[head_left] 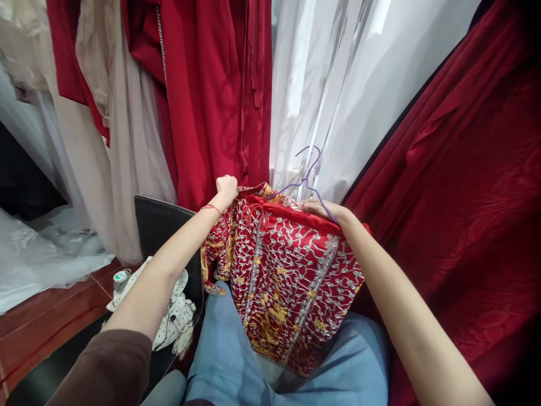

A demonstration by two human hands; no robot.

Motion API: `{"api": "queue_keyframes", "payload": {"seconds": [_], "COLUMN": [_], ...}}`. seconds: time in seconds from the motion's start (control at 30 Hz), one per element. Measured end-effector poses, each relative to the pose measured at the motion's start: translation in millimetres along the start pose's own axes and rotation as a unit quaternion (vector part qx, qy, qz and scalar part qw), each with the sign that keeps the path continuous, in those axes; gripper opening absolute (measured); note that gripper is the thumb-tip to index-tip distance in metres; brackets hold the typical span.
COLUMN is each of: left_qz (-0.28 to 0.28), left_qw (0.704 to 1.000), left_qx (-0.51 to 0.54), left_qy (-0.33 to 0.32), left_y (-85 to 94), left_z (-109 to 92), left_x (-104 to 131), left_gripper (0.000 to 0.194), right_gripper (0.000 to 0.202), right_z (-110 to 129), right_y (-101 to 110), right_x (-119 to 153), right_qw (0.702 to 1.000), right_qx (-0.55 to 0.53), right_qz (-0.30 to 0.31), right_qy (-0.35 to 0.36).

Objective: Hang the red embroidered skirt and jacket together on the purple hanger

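A red garment (287, 282) with silver and gold embroidery hangs over my knees. My left hand (227, 186) is closed on its upper left edge, next to a sleeve-like part with gold trim. At the waistband on the right, my right hand (319, 207) has its fingers curled over the far side, partly hidden by the cloth and hanger. A purple wire hanger (311, 169) stands up from behind the top edge, its hook upward and its right arm crossing in front of my right hand.
Red gowns (211, 101) and beige gowns (127, 141) hang ahead and left; a large dark red cloth (473, 197) hangs right. A black chair (163, 225) holds spotted white cloth (177, 321) and a small round white-green item (122, 277). White tulle (38, 254) lies on the tiled floor.
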State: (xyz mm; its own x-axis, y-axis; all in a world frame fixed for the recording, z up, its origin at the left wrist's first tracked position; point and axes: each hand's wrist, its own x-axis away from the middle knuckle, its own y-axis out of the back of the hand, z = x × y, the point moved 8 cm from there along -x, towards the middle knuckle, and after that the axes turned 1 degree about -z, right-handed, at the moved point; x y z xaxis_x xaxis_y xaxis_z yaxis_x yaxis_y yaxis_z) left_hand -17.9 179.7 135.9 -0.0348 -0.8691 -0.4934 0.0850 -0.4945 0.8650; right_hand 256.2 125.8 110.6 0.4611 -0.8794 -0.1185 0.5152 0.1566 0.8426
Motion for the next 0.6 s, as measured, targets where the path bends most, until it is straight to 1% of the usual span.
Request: {"api": "queue_keyframes", "payload": {"seconds": [0.03, 0.07, 0.13, 0.23, 0.33, 0.4, 0.47, 0.53, 0.6], "left_qz": [0.016, 0.028, 0.033, 0.022, 0.011, -0.007, -0.039, -0.073, -0.101], "left_qw": [0.999, 0.999, 0.998, 0.999, 1.0, 1.0, 0.999, 0.997, 0.994], "left_qx": [0.003, 0.005, 0.01, 0.021, 0.025, 0.023, 0.018, 0.016, 0.027], "left_qy": [0.029, 0.042, 0.046, 0.028, 0.007, 0.005, 0.002, -0.005, 0.009], "left_y": [-9.6, -18.2, -31.2, -43.2, -48.7, -47.1, -39.7, -27.6, -11.8], "left_z": [2.7, 4.2, 8.1, 16.1, 23.7, 29.8, 35.9, 40.6, 44.8], "left_x": [-1.7, -3.5, -6.1, -4.7, 2.8, 8.2, 11.1, 9.9, 4.5], "left_gripper": [0.03, 0.028, 0.029, 0.036, 0.042, 0.045, 0.047, 0.049, 0.051], "right_gripper": [0.037, 0.037, 0.038, 0.042, 0.045, 0.043, 0.036, 0.028, 0.024], "right_z": [1.0, 0.9, -1.8, -6.9, -13.4, -16.3, -16.0, -13.2, -10.0], "right_y": [-0.7, -1.4, -2.8, -6.9, -12.8, -13.4, -10.6, -8.7, -9.5], "right_x": [1.2, 2.7, 5.8, 10.0, 12.8, 13.4, 13.5, 14.8, 18.2], "right_qw": [1.0, 1.0, 0.999, 0.998, 0.995, 0.992, 0.993, 0.993, 0.991], "right_qx": [0.01, 0.018, 0.022, 0.008, -0.046, -0.068, -0.062, -0.06, -0.071], "right_qz": [0.004, 0.007, 0.009, 0.017, 0.041, 0.046, 0.036, 0.032, 0.042], "right_qy": [-0.005, -0.015, -0.039, -0.056, -0.078, -0.093, -0.098, -0.1, -0.107]}}
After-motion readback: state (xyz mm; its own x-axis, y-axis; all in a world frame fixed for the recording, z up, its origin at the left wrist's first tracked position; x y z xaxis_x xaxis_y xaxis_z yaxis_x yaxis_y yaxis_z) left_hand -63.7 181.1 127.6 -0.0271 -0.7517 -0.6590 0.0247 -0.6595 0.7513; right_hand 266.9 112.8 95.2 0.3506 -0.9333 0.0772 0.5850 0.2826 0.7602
